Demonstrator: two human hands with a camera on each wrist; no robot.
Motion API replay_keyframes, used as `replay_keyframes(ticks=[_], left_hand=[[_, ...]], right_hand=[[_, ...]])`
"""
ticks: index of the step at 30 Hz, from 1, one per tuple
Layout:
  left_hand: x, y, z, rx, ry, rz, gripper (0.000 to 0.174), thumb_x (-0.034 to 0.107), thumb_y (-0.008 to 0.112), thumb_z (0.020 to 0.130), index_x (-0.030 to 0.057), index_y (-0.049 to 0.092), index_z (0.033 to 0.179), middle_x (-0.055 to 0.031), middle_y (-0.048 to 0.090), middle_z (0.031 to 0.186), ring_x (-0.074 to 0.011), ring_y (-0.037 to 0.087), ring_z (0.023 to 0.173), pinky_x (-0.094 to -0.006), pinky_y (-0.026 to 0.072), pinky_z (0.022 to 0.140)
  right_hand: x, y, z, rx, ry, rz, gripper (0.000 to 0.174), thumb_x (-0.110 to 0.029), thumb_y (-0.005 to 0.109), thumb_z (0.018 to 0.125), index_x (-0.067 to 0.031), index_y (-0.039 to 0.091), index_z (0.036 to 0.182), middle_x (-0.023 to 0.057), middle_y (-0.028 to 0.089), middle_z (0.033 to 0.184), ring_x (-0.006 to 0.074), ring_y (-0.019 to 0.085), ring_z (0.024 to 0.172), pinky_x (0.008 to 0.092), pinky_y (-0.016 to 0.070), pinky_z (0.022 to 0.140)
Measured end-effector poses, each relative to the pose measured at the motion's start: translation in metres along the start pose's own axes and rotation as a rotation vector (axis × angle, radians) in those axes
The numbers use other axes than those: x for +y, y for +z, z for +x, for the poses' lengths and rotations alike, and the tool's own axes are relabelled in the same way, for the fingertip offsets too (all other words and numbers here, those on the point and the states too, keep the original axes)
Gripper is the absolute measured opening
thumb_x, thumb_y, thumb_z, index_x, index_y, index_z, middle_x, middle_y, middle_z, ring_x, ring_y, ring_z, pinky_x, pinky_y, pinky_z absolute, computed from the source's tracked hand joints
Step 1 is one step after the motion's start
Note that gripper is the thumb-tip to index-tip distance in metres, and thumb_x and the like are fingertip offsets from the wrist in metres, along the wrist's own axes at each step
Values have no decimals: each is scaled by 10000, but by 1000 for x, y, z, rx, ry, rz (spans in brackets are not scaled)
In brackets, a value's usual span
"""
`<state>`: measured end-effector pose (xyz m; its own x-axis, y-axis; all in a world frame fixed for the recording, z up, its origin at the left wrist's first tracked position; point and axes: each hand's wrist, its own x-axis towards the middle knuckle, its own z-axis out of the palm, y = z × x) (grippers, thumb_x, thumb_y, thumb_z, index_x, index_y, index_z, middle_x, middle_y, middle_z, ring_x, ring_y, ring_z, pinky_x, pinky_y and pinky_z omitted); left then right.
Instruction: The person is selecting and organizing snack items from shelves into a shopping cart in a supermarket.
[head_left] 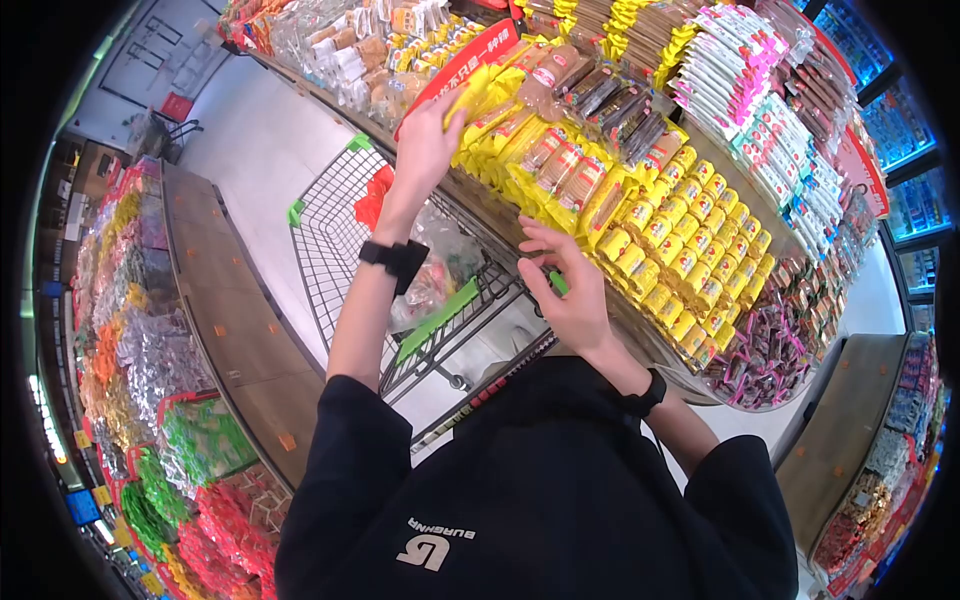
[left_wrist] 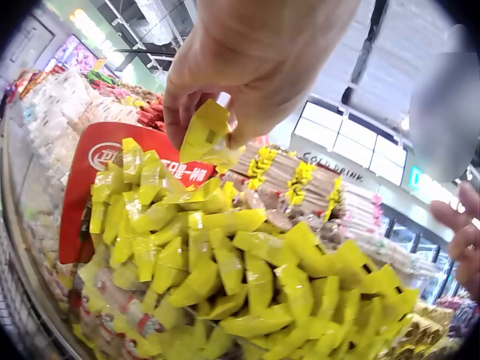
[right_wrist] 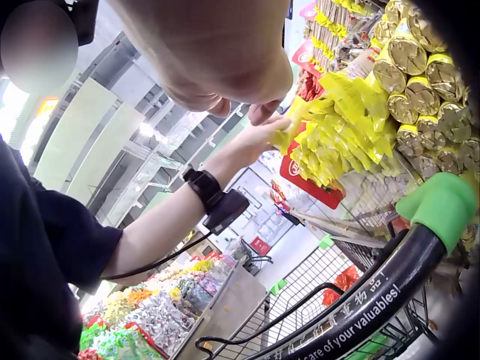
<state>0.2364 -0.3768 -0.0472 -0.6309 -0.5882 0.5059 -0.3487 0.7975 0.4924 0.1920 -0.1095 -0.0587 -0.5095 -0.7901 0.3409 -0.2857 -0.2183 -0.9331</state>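
Note:
My left hand (head_left: 428, 145) reaches over the left end of a display heaped with yellow-wrapped packets (head_left: 540, 150). In the left wrist view, its thumb and fingers pinch the end of one yellow packet (left_wrist: 206, 133), just above the pile. The packet's contents are hidden by its wrapper. My right hand (head_left: 572, 290) hovers by the front edge of the display, near the green-capped handle (right_wrist: 442, 210) of a shopping cart. Its fingers are loosely bent and hold nothing.
The wire shopping cart (head_left: 330, 200) stands between me and the display, with a red item (head_left: 374, 200) and bagged goods inside. A red sign (left_wrist: 97, 172) rises at the display's left end. Rolls in yellow and gold (head_left: 690, 250) lie to the right. Shelves of bagged goods (head_left: 160, 350) run along the left.

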Motion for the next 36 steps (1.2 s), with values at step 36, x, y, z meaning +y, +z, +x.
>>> replay_keyframes(ticks=[36], left_hand=[[-25,33,-7,63,177,62,223,186,613,912,72,728,1066,-115,715,1058,-316,666,1025,-436,509,867]], right_hand=[[51,-14,63,-141,-244,-1336,538,-247,580,924,-70,441,1412,177,390,1467,368,344,1363,578,271,1100]])
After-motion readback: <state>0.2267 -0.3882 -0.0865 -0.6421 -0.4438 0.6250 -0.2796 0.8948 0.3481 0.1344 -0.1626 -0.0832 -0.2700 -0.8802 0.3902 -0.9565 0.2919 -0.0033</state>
